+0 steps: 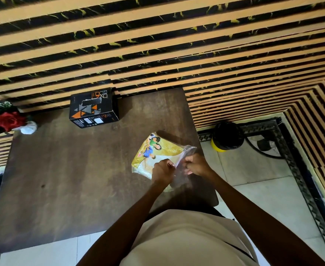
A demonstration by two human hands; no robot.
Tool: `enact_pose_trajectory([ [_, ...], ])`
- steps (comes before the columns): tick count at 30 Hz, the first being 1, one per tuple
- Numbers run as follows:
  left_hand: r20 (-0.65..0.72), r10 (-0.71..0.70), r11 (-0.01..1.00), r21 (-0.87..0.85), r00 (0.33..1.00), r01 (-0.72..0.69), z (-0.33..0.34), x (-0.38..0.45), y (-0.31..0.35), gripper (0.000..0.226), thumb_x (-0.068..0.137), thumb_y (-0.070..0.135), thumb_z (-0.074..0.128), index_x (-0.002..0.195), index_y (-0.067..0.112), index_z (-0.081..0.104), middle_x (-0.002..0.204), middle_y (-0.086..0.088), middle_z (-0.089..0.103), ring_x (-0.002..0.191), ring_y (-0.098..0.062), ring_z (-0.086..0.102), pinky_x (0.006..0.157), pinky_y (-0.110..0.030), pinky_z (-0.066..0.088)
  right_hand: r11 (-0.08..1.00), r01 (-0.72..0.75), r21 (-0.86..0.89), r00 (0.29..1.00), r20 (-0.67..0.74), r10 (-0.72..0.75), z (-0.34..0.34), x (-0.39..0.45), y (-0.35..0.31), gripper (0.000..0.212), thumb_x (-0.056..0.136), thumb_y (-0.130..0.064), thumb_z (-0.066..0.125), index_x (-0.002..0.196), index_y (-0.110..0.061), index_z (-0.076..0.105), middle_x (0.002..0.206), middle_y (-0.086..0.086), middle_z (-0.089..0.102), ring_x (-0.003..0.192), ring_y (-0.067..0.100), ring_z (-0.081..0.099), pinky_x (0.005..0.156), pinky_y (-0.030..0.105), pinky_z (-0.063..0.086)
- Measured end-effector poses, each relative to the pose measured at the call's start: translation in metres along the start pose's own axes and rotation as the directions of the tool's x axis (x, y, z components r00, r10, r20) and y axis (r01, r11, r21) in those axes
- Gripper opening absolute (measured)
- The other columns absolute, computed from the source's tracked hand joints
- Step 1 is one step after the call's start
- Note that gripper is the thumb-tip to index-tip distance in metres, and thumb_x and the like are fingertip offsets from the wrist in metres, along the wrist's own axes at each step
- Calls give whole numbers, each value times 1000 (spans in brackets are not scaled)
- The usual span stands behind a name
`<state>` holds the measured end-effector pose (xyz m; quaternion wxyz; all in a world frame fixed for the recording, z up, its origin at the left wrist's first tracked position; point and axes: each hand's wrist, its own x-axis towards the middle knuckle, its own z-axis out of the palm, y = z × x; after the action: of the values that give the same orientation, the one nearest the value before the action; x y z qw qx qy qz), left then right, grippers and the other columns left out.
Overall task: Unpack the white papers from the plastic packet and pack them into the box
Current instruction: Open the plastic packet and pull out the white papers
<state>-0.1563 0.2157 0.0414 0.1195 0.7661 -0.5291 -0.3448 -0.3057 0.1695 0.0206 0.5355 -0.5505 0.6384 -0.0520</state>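
A plastic packet (157, 150) with a yellow printed cover lies near the right edge of the dark wooden table (71, 179). My left hand (162, 172) pinches its clear open end from the left. My right hand (195, 166) pinches the same clear flap from the right. The white papers inside are hidden by the cover and my hands. A black box (93, 108) with orange triangles stands shut at the table's far edge, well to the left of the packet.
Red artificial flowers (4, 120) and a white crumpled bag (28, 127) sit at the table's far left corner. A black and yellow container (228, 136) stands on the tiled floor to the right. A striped wall runs behind the table.
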Motion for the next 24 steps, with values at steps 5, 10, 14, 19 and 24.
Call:
enact_pose_trajectory([
  [5, -131, 68, 970, -224, 989, -97, -14, -10, 2, 10, 82, 16, 66, 81, 9, 73, 84, -1, 77, 78, -14, 70, 74, -23, 51, 890, -260, 375, 965, 84, 247, 3, -1, 3, 15, 88, 1, 57, 77, -9, 59, 78, 11, 65, 70, 23, 67, 71, 35, 60],
  [10, -31, 92, 918, -386, 995, -96, -16, -21, -1, 5, 85, 13, 67, 82, 17, 69, 76, 8, 69, 68, -9, 67, 68, -30, 60, 710, -343, 615, 931, 124, 342, 23, 3, -12, 6, 87, -11, 66, 86, -9, 61, 64, 4, 59, 49, 12, 50, 51, 22, 46],
  [14, 118, 40, 849, -527, 992, 29, -21, -20, -7, 19, 93, 29, 62, 88, 11, 66, 81, -1, 73, 69, -15, 72, 69, -42, 62, 646, -395, 653, 897, 120, 426, 37, 9, -21, 25, 97, -19, 54, 73, -13, 54, 55, 0, 56, 31, 6, 48, 40, 19, 39],
  [19, -86, -27, 953, -303, 996, 0, -41, 11, -36, 22, 95, 21, 58, 104, 4, 69, 101, -11, 71, 92, -27, 68, 76, -29, 48, 692, -387, 610, 898, 79, 432, 41, 11, -23, 19, 90, -20, 66, 75, -14, 55, 72, 3, 61, 61, 15, 58, 53, 26, 50],
  [24, -52, -222, 963, -170, 974, 211, -65, 49, -82, 39, 91, 27, 54, 118, -1, 55, 113, -17, 59, 106, -32, 54, 86, -37, 43, 642, -302, 705, 944, 128, 304, 43, 17, -28, 21, 95, -16, 60, 115, -9, 60, 114, 11, 66, 102, 28, 65, 70, 34, 57],
])
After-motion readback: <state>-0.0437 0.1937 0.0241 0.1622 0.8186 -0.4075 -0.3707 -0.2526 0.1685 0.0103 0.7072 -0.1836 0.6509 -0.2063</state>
